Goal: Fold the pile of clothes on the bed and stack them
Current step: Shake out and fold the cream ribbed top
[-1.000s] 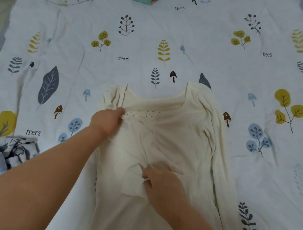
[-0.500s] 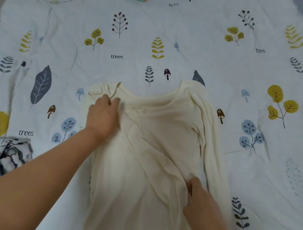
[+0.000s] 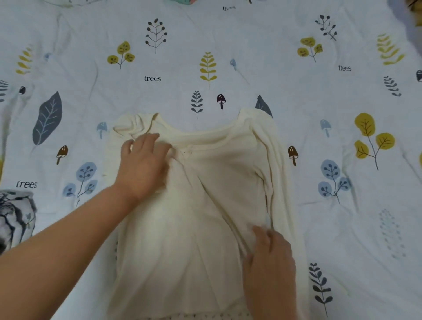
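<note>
A cream long-sleeved top (image 3: 205,219) lies spread on the bed with its neckline away from me. Its right sleeve is folded down along the right side of the body. My left hand (image 3: 145,164) presses flat on the left shoulder near the neckline, fingers spread. My right hand (image 3: 271,260) rests flat on the lower right of the top, beside the folded sleeve, fingers straight. Neither hand grips the fabric.
The bedsheet (image 3: 228,45) is pale blue with leaf, tree and mushroom prints. A folded grey and white patterned garment (image 3: 16,217) lies at the left edge. A bit of teal fabric (image 3: 189,1) shows at the top edge.
My right hand slid from the middle of the top out to its right side, smoothing the cloth. My left hand went from pinching the neckline to pressing flat on the shoulder.
</note>
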Demonstrator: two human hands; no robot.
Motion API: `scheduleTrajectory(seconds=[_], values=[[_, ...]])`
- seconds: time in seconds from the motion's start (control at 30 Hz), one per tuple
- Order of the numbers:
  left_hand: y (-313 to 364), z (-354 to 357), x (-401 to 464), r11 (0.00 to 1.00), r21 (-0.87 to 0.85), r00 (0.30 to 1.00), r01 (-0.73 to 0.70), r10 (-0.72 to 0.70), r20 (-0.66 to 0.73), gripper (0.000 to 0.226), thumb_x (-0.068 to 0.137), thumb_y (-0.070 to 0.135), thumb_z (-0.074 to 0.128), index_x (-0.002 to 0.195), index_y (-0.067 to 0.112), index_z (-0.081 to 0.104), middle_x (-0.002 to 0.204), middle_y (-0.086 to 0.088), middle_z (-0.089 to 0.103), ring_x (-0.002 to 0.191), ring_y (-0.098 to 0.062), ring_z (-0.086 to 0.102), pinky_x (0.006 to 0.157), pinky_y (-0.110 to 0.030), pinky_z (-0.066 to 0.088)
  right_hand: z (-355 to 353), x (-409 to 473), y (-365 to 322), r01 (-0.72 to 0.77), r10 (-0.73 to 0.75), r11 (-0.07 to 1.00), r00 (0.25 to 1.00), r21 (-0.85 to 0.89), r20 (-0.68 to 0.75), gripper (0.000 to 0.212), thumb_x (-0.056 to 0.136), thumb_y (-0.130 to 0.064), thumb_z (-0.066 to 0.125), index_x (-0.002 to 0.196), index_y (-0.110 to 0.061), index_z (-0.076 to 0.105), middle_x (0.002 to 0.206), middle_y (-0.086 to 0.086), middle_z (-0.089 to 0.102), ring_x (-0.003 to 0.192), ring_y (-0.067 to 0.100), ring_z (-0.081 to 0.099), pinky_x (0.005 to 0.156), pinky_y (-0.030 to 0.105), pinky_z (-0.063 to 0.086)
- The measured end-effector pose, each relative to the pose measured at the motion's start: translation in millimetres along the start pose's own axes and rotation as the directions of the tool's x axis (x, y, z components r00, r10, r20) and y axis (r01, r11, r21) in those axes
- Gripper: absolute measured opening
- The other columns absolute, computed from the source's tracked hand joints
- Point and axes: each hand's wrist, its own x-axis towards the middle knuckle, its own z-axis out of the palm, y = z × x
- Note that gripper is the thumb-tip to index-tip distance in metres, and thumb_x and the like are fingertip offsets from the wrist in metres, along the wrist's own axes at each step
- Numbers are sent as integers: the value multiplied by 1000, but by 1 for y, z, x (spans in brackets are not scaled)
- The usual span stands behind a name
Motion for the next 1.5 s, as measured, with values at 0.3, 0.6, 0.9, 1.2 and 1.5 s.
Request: scheduleTrajectory(seconds=[0.3, 0.6, 0.9, 1.2, 1.5], values=[[68, 58, -65, 999, -9, 865, 38, -28, 502, 78, 89, 64, 20, 146, 26, -16, 151, -2, -31, 141, -31, -24, 110, -59, -7, 25, -2, 18, 294, -287, 945, 956, -143, 68, 39, 66, -31, 73, 102, -16, 74, 119, 16, 64, 107, 35, 63, 82, 58, 49], [111, 22, -87, 986, -165, 952, -8, 58, 301, 52, 93, 30, 37, 143, 21, 26, 157, -8, 4, 145, -22, 0, 115, -48, -1, -22, 14, 69, -452, 404, 892, 825, 32, 395, 25, 84, -36, 60, 87, -12, 54, 94, 9, 58, 89, 24, 55, 77, 32, 44], [152, -25, -133, 457, -819, 791, 346, 328, 517, 48, 80, 60, 55, 119, 32, 54, 121, 20, 54, 118, -3, 48, 102, -20, 34, -94, 18, 41, -517, 235, 644, 835, 564, 498, 16, 79, -15, 64, 69, -3, 59, 48, 5, 58, 37, 10, 52, 35, 20, 37], [103, -50, -144, -359, -563, 666, 745, 458, 589, 25, 66, 19, 72, 90, 11, 71, 74, -2, 67, 63, -13, 65, 56, -22, 52, -115, 48, -55, -177, 50, 380, 984, 908, 171, 10, 78, -9, 69, 84, -7, 61, 79, 20, 63, 65, 20, 58, 54, 32, 52], [40, -6, -158, 371, -528, 645, 764, -448, 619, 73, 71, 45, 75, 127, 15, 38, 108, 6, 51, 94, -13, 56, 78, -28, 46, -32, 64, -54, -61, -136, 879, 918, 472, 372, 33, 87, -19, 56, 120, -20, 60, 117, -2, 61, 107, 15, 56, 86, 24, 40]])
